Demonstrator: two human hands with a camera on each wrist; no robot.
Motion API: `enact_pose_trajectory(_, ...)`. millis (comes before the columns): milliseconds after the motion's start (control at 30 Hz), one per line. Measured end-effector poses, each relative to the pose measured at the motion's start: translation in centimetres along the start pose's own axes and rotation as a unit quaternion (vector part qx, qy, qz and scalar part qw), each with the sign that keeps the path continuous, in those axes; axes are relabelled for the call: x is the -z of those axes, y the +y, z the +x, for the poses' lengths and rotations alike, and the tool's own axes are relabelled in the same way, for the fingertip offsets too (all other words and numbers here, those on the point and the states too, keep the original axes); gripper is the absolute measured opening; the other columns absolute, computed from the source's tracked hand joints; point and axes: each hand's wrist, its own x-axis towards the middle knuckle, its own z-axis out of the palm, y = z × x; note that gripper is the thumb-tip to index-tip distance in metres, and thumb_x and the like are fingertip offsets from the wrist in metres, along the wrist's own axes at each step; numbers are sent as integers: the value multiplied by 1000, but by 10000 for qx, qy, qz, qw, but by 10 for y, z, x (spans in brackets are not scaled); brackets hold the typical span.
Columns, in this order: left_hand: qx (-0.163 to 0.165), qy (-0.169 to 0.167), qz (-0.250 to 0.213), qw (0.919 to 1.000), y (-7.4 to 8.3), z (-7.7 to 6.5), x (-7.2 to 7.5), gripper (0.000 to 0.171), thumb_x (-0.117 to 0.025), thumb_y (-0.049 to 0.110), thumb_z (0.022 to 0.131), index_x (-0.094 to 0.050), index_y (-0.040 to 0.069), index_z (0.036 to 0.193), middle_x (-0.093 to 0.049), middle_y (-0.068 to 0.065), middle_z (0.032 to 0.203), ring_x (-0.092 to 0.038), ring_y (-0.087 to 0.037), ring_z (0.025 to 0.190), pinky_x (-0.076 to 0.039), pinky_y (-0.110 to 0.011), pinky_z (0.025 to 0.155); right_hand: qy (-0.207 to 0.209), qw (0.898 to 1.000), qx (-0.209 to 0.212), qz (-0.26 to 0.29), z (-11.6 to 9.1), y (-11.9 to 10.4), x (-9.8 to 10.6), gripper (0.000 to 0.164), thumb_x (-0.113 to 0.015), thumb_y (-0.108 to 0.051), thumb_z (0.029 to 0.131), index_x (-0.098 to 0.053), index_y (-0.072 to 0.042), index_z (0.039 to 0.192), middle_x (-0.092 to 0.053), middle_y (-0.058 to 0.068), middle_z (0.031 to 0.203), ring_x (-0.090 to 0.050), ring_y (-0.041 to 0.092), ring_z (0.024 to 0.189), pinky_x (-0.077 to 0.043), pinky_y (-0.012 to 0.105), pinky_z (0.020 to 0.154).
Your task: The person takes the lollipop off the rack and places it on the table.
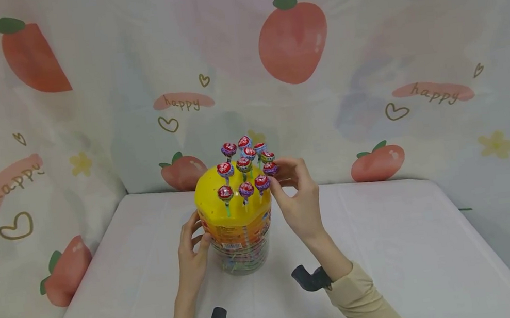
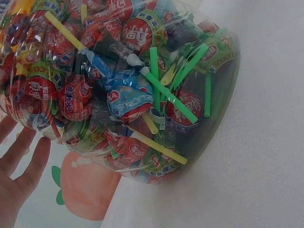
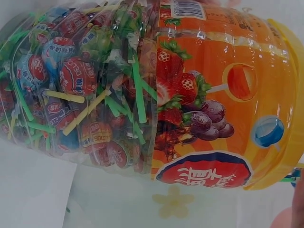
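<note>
A clear plastic jar [image 1: 244, 264] with a yellow lid [image 1: 209, 195] stands upright on the table, packed with wrapped lollipops [image 2: 128, 97]. Several more lollipops [image 1: 225, 170] stand upright on their sticks in the lid. At the lid's right edge, my right hand [image 1: 301, 203] pinches a purple-wrapped lollipop [image 1: 269, 169] between thumb and fingers. My left hand [image 1: 193, 259] rests against the jar's left side, its fingers spread and touching the wall. In the left wrist view, the left-hand fingers [image 2: 33, 156] look fairly straight. An orange fruit label [image 3: 213, 71] wraps the jar's upper part.
The table [image 1: 386, 249] has a white cover. Behind it hangs a pale curtain [image 1: 242, 36] printed with red fruit, hearts and "happy". Each wrist carries a black mount [image 1: 311, 278].
</note>
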Motion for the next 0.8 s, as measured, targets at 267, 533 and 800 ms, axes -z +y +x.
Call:
enact_pose_trajectory(267, -195, 95, -34, 9998, -29, 2, -3, 58, -61, 10, 93, -41, 24, 146, -51, -3, 136, -45, 0, 120, -46, -24, 97, 180, 9998, -30, 26, 3, -2, 1, 34, -66, -5, 89, -52, 2, 119, -64, 15, 104, -62, 17, 90, -49, 15, 80)
enact_pose_trajectory(533, 123, 83, 13, 9999, -22, 1, -4, 59, -60, 3, 92, -40, 15, 146, -50, -10, 137, -43, 6, 119, -45, -24, 99, 412, 9985, -187, 306, 5, -3, 5, 34, -65, -3, 89, -52, 4, 119, -63, 18, 105, -59, 6, 90, -50, 15, 81)
enact_pose_trajectory(800, 157, -26, 45, 9999, 12, -2, 1, 56, -58, 3, 93, -40, 8, 145, -50, -15, 137, -43, 8, 117, -44, -21, 98, 578, 9956, -459, 586, 1, 3, 12, 31, -65, -2, 89, -53, 6, 117, -64, 11, 100, -60, 5, 86, -50, 14, 78)
